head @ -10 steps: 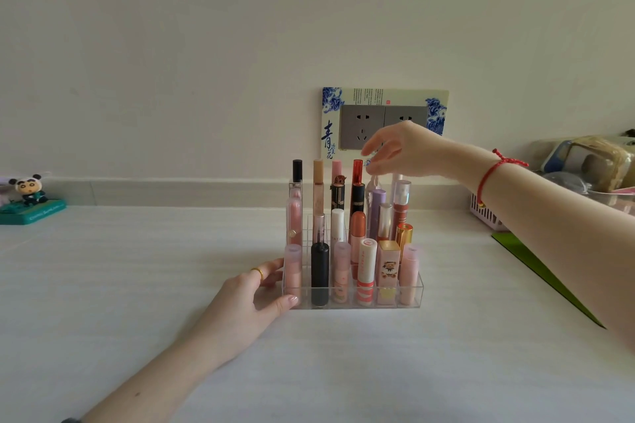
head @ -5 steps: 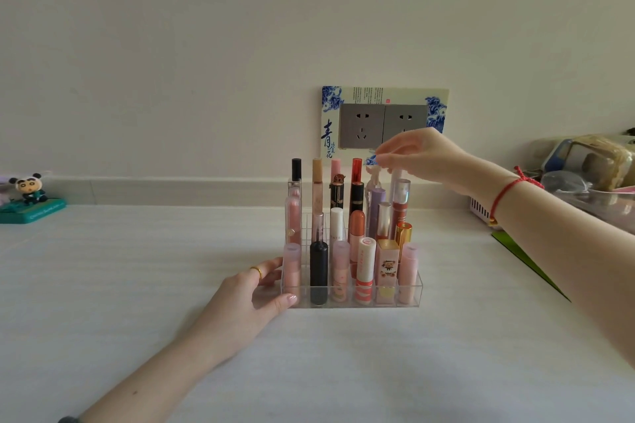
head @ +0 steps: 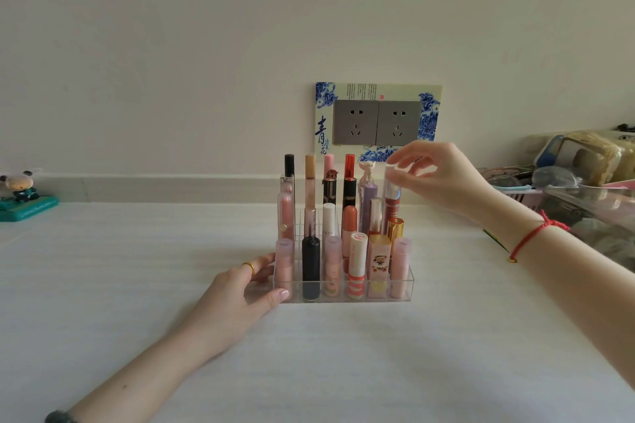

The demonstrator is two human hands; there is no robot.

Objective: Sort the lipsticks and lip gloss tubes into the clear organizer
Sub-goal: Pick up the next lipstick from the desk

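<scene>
A clear organizer stands mid-table, filled with several upright lipsticks and lip gloss tubes, among them a black tube in the front row and a red-capped one at the back. My left hand rests against the organizer's left side, thumb touching its front corner. My right hand hovers at the back right, its fingertips pinching the clear cap of a tall red gloss tube that stands in the back right slot.
A panda figurine on a green base sits at the far left by the wall. A cluttered basket and a green sheet lie at the right. A double wall socket is behind the organizer.
My right hand has moved rightwards and a little down along the back row, from above the red-capped tube to the clear cap of the tall red gloss. The left hand stayed put.
</scene>
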